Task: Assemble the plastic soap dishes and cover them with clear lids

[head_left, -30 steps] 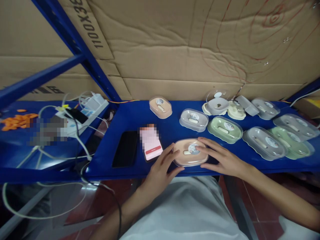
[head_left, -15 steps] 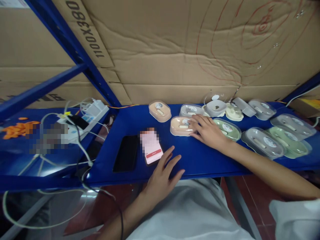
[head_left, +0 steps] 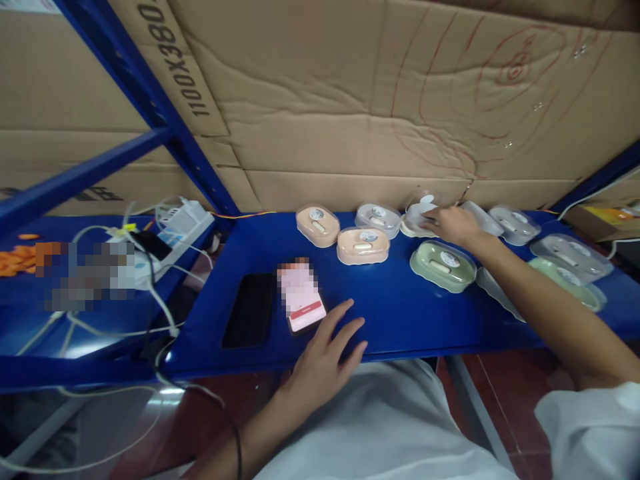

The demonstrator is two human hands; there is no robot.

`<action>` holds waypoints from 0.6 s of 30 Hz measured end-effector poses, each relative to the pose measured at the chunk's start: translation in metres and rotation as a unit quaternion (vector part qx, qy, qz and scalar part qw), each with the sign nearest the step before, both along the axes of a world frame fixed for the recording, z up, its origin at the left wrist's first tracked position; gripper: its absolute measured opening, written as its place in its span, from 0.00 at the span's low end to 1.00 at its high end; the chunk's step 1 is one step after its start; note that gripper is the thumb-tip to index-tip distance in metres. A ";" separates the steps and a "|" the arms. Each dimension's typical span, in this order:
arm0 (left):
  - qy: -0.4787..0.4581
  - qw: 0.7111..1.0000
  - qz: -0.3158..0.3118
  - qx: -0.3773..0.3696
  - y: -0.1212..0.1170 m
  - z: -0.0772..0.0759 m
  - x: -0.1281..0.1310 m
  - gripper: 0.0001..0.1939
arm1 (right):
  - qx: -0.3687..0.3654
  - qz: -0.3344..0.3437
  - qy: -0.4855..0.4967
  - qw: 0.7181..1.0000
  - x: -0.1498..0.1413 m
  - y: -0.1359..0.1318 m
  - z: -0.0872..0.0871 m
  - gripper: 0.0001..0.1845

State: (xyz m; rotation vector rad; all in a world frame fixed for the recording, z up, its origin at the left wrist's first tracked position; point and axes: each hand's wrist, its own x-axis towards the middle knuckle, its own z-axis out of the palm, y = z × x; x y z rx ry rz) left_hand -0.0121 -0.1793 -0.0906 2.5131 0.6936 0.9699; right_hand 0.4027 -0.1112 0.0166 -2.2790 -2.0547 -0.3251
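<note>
My left hand [head_left: 327,353] lies flat and open on the front edge of the blue shelf [head_left: 390,313], just right of a lit phone [head_left: 300,297]. My right hand [head_left: 453,223] reaches to the back of the shelf and rests on a cream soap-box-like case [head_left: 417,220] with a loose clear lid; its fingers are partly hidden, curled over the case. A peach case [head_left: 363,245] sits behind and left of that arm, beside another peach case [head_left: 317,225] and a grey one [head_left: 379,217]. A green case [head_left: 443,265] lies under my forearm.
A dark phone [head_left: 250,310] lies left of the lit one. A white power strip [head_left: 175,230] with cables and orange pieces [head_left: 15,257] sit on the left shelf. More clear-lidded cases [head_left: 570,257] crowd the right. Cardboard [head_left: 350,100] backs the shelf; a blue strut [head_left: 150,100] slants left.
My right hand pushed the peach case from the front edge to the back row, let it go, then moved right to the cream case. My left hand stayed at the front edge.
</note>
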 end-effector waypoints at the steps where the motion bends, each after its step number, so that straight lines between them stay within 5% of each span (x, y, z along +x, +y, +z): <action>1: -0.003 1.000 0.001 0.000 0.000 0.000 0.000 0.22 | 0.015 -0.003 -0.008 1.000 -0.007 -0.006 0.002 0.21; 5: -0.041 0.999 0.005 0.010 0.000 -0.006 0.000 0.33 | 0.074 0.083 -0.031 0.993 -0.066 -0.055 0.006 0.22; 9: -0.076 0.996 0.003 0.037 -0.001 -0.012 0.002 0.43 | 0.130 0.370 -0.061 0.918 -0.147 -0.112 -0.011 0.14; 12: -0.057 0.997 0.007 0.050 -0.001 -0.010 0.003 0.43 | 0.144 0.479 -0.055 0.864 -0.184 -0.130 -0.022 0.12; 15: -0.063 0.996 0.007 0.055 0.001 -0.005 0.002 0.30 | 0.129 0.523 -0.051 0.841 -0.174 -0.109 -0.021 0.17; 17: -0.081 0.995 0.004 0.053 0.002 -0.002 0.001 0.23 | 0.099 0.478 -0.034 0.872 -0.139 -0.076 -0.014 0.22; 18: -0.084 0.995 -0.001 0.049 0.002 -0.002 0.001 0.21 | 0.069 0.406 -0.026 0.911 -0.115 -0.057 -0.010 0.22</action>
